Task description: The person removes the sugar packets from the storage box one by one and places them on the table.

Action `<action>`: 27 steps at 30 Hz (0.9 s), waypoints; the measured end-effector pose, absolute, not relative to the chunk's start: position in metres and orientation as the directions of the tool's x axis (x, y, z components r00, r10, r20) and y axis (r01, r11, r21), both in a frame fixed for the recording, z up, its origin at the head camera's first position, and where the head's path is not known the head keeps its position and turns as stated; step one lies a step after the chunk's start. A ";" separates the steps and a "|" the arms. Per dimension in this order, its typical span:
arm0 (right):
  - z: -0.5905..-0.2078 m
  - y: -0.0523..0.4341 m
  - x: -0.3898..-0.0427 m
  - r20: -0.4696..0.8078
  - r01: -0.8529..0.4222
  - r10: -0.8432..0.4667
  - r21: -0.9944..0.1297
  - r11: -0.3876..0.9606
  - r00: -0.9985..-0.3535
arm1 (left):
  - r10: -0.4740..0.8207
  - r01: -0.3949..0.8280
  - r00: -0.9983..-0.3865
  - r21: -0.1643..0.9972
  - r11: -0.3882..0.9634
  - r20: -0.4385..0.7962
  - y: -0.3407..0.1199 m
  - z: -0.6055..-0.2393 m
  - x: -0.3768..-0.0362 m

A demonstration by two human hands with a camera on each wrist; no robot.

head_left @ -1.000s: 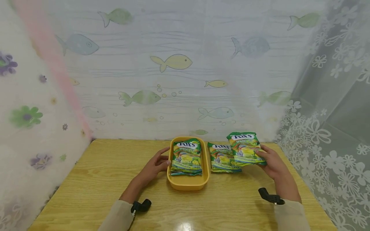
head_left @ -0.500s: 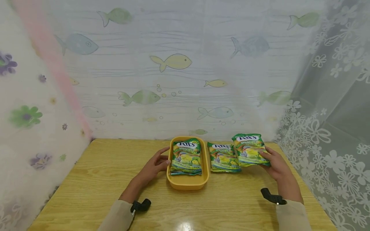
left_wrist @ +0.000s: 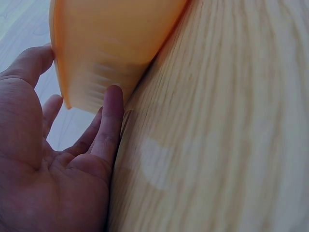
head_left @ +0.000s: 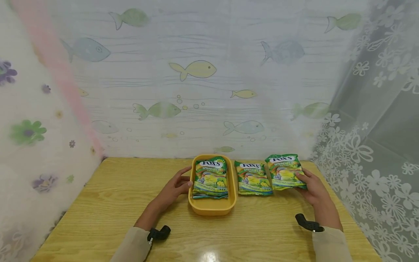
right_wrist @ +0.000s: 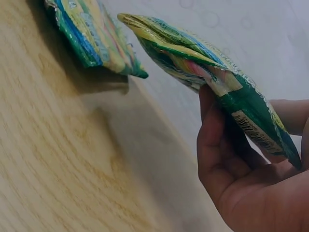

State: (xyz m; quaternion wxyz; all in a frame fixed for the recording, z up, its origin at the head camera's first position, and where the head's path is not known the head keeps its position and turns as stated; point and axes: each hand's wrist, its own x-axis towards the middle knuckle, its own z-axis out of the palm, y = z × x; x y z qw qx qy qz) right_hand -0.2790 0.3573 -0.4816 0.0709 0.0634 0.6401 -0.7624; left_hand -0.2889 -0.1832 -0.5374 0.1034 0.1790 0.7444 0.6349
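Note:
A green bag of Fox's Spring Tea candy [head_left: 285, 172] is gripped at its right edge by my right hand [head_left: 312, 187], thumb on the front and fingers behind. The right wrist view shows this candy bag [right_wrist: 212, 72] raised off the wood, with the hand's curled fingers [right_wrist: 212, 150] under it. My left hand [head_left: 173, 187] rests against the left side of a yellow plastic tub [head_left: 212, 212]. In the left wrist view its thumb touches the rim of the tub [left_wrist: 111, 38], and its fingers extend along the outer wall. Matching bags [head_left: 210, 179] lie stacked inside the tub.
Another matching bag [head_left: 253, 179] lies on the wooden table [head_left: 255, 225] between the tub and the held bag. A fish-patterned curtain [head_left: 203, 94] hangs behind the table's back edge, and flowered sheets [head_left: 366, 174] close in the sides.
My right hand has shifted right and slightly down with its bag, uncovering more of the bag lying beside the tub. My left hand stays at the tub.

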 end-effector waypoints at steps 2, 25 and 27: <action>-0.483 0.358 -0.279 -0.195 0.196 -0.026 -0.964 -0.177 -0.980 | 0.402 0.133 -0.913 0.984 0.123 0.073 -0.184 -0.538 -0.289; -0.498 0.359 -0.282 -0.218 0.214 0.071 -0.974 -0.069 -0.973 | 0.401 0.143 -0.913 0.981 0.134 0.078 -0.184 -0.539 -0.290; -0.500 0.359 -0.283 -0.219 0.214 0.077 -0.975 -0.065 -0.973 | 0.401 0.143 -0.913 0.981 0.134 0.078 -0.183 -0.539 -0.290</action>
